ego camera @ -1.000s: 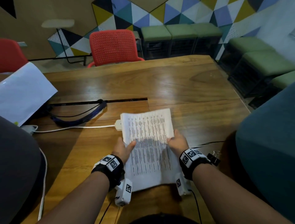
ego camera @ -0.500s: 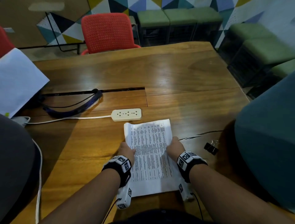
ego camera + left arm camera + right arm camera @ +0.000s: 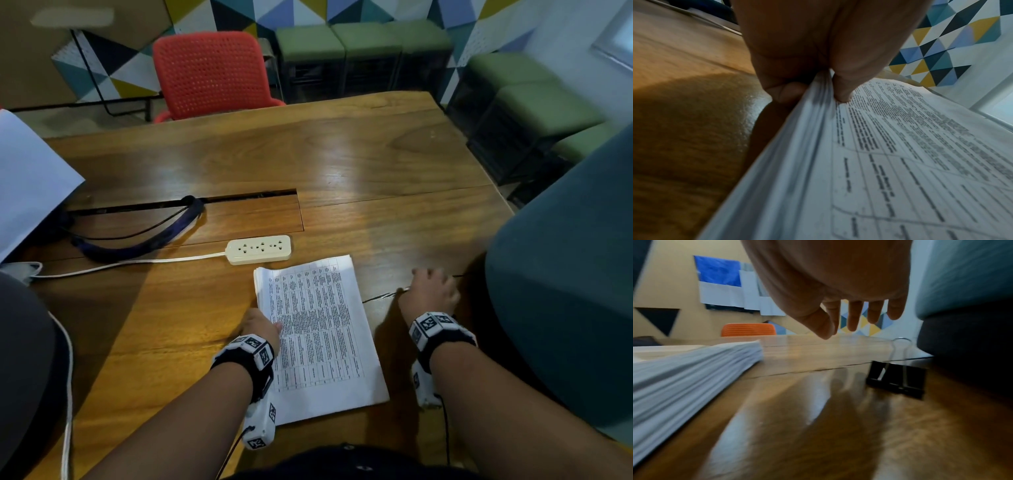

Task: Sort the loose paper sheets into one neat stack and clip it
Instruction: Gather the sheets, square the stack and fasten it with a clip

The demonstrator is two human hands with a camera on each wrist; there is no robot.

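A stack of printed paper sheets (image 3: 318, 339) lies on the wooden table (image 3: 342, 164) in front of me. My left hand (image 3: 263, 327) pinches the stack's left edge (image 3: 818, 91), thumb on top and fingers under it. My right hand (image 3: 432, 289) hovers over the table to the right of the stack, fingers straight and spread (image 3: 855, 316), holding nothing. A black binder clip (image 3: 897, 378) with wire handles lies on the table just under and ahead of that hand; in the head view the hand hides it.
A beige power strip (image 3: 259, 249) with a white cord lies just beyond the stack. A dark strap (image 3: 144, 240) and a white sheet (image 3: 27, 185) sit at the left. A teal chair back (image 3: 561, 301) stands close on the right, a red chair (image 3: 210, 72) across the table.
The stack was lowered flat onto the table. My right hand let go of its right edge and moved right, over the binder clip. The left hand kept its hold.
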